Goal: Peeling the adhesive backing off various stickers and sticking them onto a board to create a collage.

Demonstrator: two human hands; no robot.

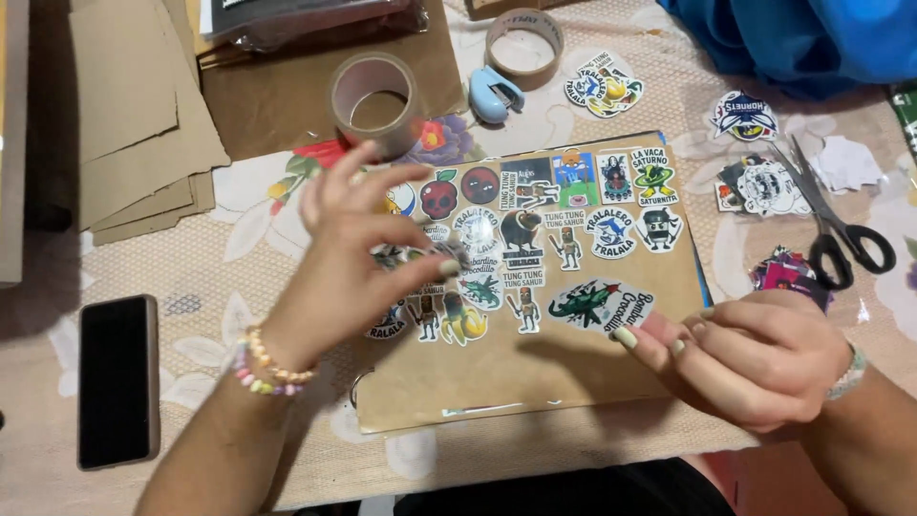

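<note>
Head-worn view, steeply down and close over the table (239, 258).
</note>
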